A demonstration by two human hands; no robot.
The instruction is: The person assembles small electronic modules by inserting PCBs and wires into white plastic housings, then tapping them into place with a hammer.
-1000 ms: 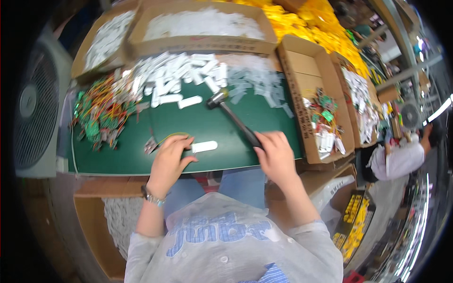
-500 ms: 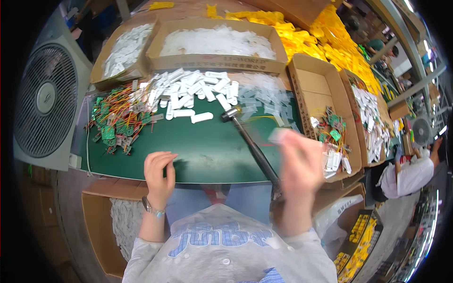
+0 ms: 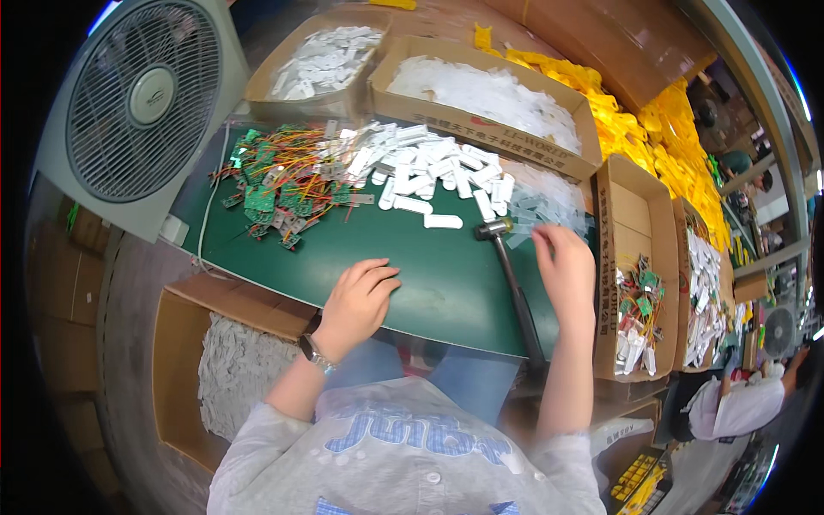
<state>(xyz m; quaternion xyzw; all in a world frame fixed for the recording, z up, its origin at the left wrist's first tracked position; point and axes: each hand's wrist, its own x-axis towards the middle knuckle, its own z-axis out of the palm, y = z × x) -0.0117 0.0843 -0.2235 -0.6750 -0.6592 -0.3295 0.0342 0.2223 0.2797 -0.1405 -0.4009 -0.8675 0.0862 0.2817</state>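
My left hand [image 3: 356, 302], palm down with fingers loosely spread, is by the front edge of the green table and holds nothing. Beyond it lies a heap of green circuit boards with red and yellow wires [image 3: 275, 184]. White plastic casings [image 3: 429, 167] are piled at the table's middle. My right hand [image 3: 568, 268] reaches to the near edge of a spread of translucent plastic strips [image 3: 549, 202], its thumb and forefinger bent and nothing visible between them. To its left a hammer [image 3: 515, 287] lies with its handle toward me.
A large fan [image 3: 142, 99] stands at left. Cardboard boxes of white pieces [image 3: 326, 64] and translucent film [image 3: 489, 99] line the back. At right, an open box [image 3: 631, 223] holds boards and casings. Yellow parts [image 3: 678, 146] are heaped beyond. Below left is a box of grey pieces [image 3: 236, 373].
My right hand has moved forward to the strips, and the small white piece it held no longer shows. My left hand has lowered toward the table with fingers straighter. The whole view has turned left.
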